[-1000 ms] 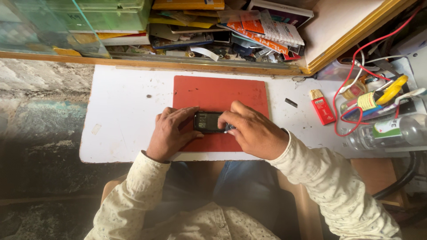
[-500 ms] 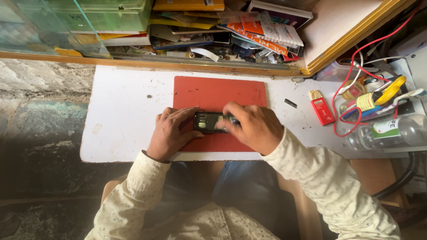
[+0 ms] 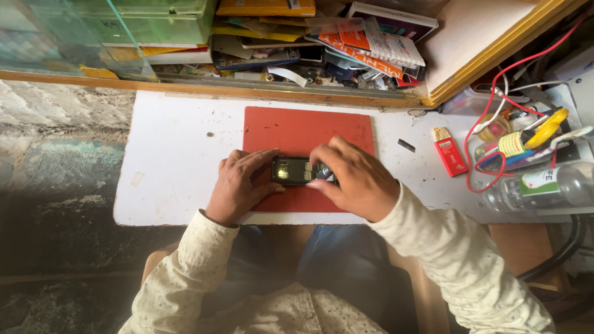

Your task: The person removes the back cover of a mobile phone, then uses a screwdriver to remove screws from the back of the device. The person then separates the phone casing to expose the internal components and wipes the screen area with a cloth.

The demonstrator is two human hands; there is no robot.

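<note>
Two hands on one small dark phone (image 3: 296, 171), same as a second ago. I see almost no change: the phone has stayed over the lower half of the red mat (image 3: 297, 130), and both hands keep their grip. The right hand (image 3: 352, 179) has shifted slightly, its fingers now lying a bit further over the phone's right end.

Left hand (image 3: 240, 185) is clamped on the phone's left end, thumb below, fingers curled along the top edge. Right hand is clamped on the right end, fingertips covering that part, so I can't tell what lies beneath them. The phone sits between the two hands, lengthwise left to right, lit face up. I can't tell if it rests on the mat or is lifted just clear of it.

The mat lies on the white bench (image 3: 173, 148). Right of the mat: a small dark chip (image 3: 406, 145), then a red lighter-shaped thing (image 3: 450, 154), well apart from the hands. Red wires (image 3: 495, 105) and a clear bottle (image 3: 538, 188) crowd the bench's right edge.
</note>
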